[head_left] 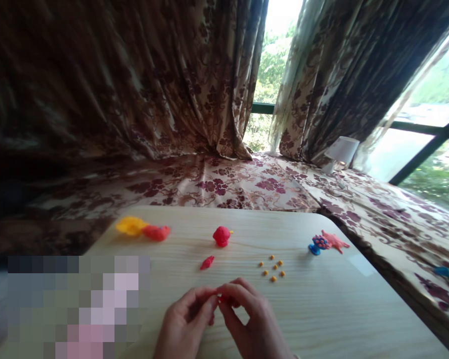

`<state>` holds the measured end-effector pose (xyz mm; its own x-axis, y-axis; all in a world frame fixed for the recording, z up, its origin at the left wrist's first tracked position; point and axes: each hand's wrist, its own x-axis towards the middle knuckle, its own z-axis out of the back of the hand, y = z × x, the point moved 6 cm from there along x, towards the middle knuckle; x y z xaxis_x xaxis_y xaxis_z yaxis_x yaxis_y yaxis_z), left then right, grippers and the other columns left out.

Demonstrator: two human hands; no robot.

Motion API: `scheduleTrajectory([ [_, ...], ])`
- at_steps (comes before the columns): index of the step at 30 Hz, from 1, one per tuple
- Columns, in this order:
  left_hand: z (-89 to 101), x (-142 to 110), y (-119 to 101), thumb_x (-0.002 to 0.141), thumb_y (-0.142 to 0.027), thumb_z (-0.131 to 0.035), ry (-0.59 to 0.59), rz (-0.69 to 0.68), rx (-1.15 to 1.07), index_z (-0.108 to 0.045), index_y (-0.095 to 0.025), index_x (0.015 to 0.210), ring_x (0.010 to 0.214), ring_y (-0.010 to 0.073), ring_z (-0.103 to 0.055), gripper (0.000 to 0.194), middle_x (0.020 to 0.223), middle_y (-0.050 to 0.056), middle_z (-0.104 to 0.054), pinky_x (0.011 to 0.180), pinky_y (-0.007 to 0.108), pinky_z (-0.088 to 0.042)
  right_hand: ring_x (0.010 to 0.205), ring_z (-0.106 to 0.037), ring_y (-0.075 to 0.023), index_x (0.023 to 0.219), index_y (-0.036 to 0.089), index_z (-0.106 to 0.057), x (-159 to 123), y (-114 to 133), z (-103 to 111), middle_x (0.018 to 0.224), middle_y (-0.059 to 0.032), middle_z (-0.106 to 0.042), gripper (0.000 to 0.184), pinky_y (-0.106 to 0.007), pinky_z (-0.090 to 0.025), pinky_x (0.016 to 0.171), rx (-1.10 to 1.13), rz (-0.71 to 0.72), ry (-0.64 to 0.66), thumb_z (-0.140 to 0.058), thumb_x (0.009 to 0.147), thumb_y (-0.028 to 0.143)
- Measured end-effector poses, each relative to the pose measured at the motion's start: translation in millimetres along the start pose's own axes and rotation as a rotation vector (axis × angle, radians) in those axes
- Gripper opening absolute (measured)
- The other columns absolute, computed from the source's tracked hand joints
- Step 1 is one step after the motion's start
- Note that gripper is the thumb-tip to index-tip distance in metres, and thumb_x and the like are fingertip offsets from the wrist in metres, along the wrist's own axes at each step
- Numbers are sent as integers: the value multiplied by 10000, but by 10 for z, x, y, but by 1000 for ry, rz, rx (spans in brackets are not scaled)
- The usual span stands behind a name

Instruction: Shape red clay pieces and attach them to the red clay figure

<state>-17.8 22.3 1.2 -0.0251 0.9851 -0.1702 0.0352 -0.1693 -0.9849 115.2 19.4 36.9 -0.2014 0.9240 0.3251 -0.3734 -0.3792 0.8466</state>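
Note:
My left hand (190, 319) and my right hand (251, 311) meet fingertip to fingertip above the near part of the table. Between them they pinch a small piece of red modelling clay (220, 298), mostly covered by the fingers. Just beyond lies a small red clay piece (207, 263) with pointed ends. Behind it stands a round red clay figure (221, 236) with a thin yellow bit sticking out at its right. Several little yellow-orange clay balls (275, 267) are spread on the table, ahead and to the right of my right hand.
The pale wooden table (187, 224) bears a red and yellow clay figure (155, 232) at far left. Toward the right edge, a blue clay stand with pink dots (317, 244) touches a pink star-like piece (335, 241). A white lamp (342, 150) stands beyond. A pixelated patch hides the lower left.

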Motion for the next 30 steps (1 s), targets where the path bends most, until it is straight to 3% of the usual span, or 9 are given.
scheduleTrajectory([
  [5, -203, -112, -92, 621, -386, -731, 7, 52, -148, -719, -185, 842, 696, 159, -627, 299, 752, 30, -715, 687, 225, -514, 649, -570, -125, 765, 159, -624, -27, -169, 104, 709, -19, -607, 95, -211, -465, 611, 184, -154, -73, -541, 811, 150],
  [8, -239, -140, -128, 612, -362, -739, -57, 31, -146, -720, -193, 799, 662, 152, -629, 253, 734, 18, -714, 659, 215, -513, 645, -579, -129, 766, 148, -640, -46, -216, 156, 698, -24, -615, 122, -209, -472, 600, 294, -213, -81, -563, 820, 226],
  [11, -269, -117, -112, 640, -376, -721, -41, 29, -75, -716, -188, 788, 646, 146, -620, 239, 720, 18, -706, 647, 209, -509, 659, -584, -128, 770, 148, -656, -65, -217, 203, 699, -28, -615, 172, -204, -472, 610, 326, -224, -63, -547, 844, 259],
  [18, -294, -67, -89, 705, -407, -662, -3, -32, 51, -720, -173, 821, 651, 141, -589, 268, 650, 10, -660, 636, 194, -489, 669, -594, -120, 871, 152, -665, -91, -134, 317, 746, -32, -612, 125, -202, -482, 612, 278, -64, -147, -553, 815, 143],
  [23, -311, -61, -98, 725, -416, -633, 16, -58, 92, -714, -174, 807, 654, 148, -583, 267, 669, 13, -650, 634, 204, -487, 676, -589, -110, 951, 170, -646, -92, -40, 277, 814, -38, -603, 217, -207, -494, 645, 174, 46, -88, -548, 789, 65],
  [30, -315, -75, -100, 747, -444, -595, 55, -64, 163, -689, -179, 734, 709, 158, -600, 281, 721, 21, -660, 671, 199, -483, 719, -589, -126, 921, 195, -661, -104, -23, 243, 802, -42, -604, 180, -220, -476, 660, 1, 80, -76, -526, 844, 105],
])
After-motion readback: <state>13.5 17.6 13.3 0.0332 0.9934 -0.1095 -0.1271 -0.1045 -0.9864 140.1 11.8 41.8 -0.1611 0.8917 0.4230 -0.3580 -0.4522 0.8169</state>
